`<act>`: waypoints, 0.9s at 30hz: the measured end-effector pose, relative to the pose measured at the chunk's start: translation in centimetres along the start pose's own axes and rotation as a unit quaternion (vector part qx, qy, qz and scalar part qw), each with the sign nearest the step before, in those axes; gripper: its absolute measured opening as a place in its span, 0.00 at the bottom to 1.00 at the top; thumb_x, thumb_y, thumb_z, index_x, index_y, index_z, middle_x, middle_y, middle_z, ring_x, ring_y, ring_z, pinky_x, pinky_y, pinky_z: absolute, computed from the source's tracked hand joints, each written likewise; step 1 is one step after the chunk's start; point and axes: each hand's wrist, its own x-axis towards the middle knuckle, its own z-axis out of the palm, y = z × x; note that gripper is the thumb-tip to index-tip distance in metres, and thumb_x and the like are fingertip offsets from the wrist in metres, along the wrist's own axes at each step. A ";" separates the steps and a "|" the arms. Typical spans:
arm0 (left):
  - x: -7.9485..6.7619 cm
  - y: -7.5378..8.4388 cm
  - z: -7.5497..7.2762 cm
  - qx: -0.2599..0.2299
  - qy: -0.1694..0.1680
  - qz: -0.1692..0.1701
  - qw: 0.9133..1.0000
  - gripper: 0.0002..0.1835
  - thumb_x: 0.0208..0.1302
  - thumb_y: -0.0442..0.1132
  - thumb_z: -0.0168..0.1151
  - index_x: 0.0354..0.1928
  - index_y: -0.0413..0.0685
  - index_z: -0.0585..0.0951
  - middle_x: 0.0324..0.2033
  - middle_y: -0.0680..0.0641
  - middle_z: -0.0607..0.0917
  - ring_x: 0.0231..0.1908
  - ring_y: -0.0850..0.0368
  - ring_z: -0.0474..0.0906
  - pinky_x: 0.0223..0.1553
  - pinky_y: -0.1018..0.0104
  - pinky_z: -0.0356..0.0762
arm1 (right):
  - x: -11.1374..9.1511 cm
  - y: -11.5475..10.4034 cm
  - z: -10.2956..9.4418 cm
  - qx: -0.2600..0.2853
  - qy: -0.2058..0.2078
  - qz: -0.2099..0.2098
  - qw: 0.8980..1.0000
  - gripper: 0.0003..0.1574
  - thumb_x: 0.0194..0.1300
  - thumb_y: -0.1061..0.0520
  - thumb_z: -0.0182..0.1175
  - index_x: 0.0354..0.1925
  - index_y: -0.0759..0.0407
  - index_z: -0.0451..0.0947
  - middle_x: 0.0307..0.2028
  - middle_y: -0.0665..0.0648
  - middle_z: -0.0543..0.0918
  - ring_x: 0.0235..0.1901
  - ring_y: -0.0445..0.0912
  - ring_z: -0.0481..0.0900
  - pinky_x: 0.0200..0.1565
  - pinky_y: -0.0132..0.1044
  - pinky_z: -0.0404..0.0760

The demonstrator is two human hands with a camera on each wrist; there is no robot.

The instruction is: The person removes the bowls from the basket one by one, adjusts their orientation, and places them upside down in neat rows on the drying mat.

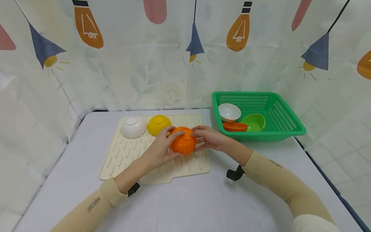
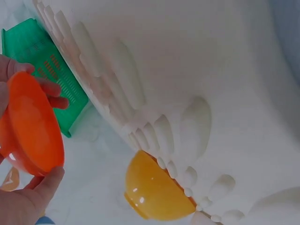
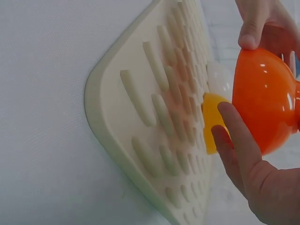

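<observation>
Both hands hold an orange bowl (image 1: pixel 183 146) upside down over the cream ridged drying mat (image 1: pixel 127 161), its foot ring facing up. My left hand (image 1: pixel 160 149) grips the bowl from the left, with the thumb low on its side and fingers over the top. On the opposite side, my right hand (image 1: pixel 213 138) holds it with spread fingers along the rim. The wrist views show a gap between the bowl's rim and the mat. Close behind the left hand, a yellow bowl (image 1: pixel 158 124) rests upside down on the mat, beside an inverted white bowl (image 1: pixel 134 126).
A green basket (image 1: pixel 285 130) stands at the back right of the white-covered table (image 1: pixel 185 206). Inside it are a white bowl (image 1: pixel 229 112), an orange bowl (image 1: pixel 235 126) and a green bowl (image 1: pixel 255 122). A patterned curtain (image 1: pixel 171 74) hangs behind the table.
</observation>
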 end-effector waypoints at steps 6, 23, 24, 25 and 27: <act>0.2 -0.1 -0.3 -0.018 0.010 -0.028 0.999 0.39 0.52 0.45 0.83 0.65 0.52 0.74 0.65 0.33 0.69 0.60 0.34 0.73 0.57 0.43 0.79 | -0.2 0.2 -0.5 -0.057 -0.028 -0.028 0.998 0.38 0.74 0.56 0.61 0.75 0.63 0.58 0.69 0.63 0.69 0.60 0.57 0.78 0.54 0.51 0.83; 0.3 -1.1 0.9 -0.061 0.048 0.000 0.997 0.28 0.52 0.35 0.82 0.53 0.43 0.77 0.51 0.44 0.80 0.52 0.46 0.79 0.55 0.51 0.81 | -0.8 0.4 0.9 -0.333 0.062 -0.174 0.924 0.39 0.65 0.57 0.72 0.71 0.62 0.70 0.66 0.59 0.73 0.59 0.54 0.77 0.55 0.43 0.83; 0.4 -1.1 1.0 -0.066 0.051 -0.007 0.996 0.28 0.51 0.34 0.83 0.52 0.42 0.77 0.49 0.45 0.81 0.51 0.46 0.80 0.55 0.51 0.81 | -0.6 0.4 0.9 -0.318 0.062 -0.167 0.931 0.39 0.66 0.57 0.72 0.70 0.61 0.71 0.66 0.58 0.73 0.58 0.53 0.78 0.55 0.43 0.82; 0.5 -1.2 1.0 -0.069 0.052 -0.018 0.996 0.27 0.51 0.34 0.83 0.51 0.42 0.77 0.47 0.45 0.81 0.50 0.47 0.80 0.55 0.52 0.81 | -0.4 0.4 0.8 -0.299 0.060 -0.160 0.939 0.38 0.66 0.58 0.71 0.70 0.61 0.71 0.66 0.58 0.73 0.56 0.53 0.79 0.55 0.42 0.82; 0.5 -1.3 1.0 -0.073 0.044 -0.049 0.995 0.29 0.52 0.36 0.83 0.53 0.42 0.76 0.47 0.45 0.82 0.49 0.47 0.79 0.54 0.52 0.82 | -0.1 0.5 0.7 -0.261 0.061 -0.137 0.954 0.37 0.67 0.60 0.70 0.70 0.61 0.71 0.67 0.57 0.74 0.55 0.52 0.79 0.54 0.40 0.83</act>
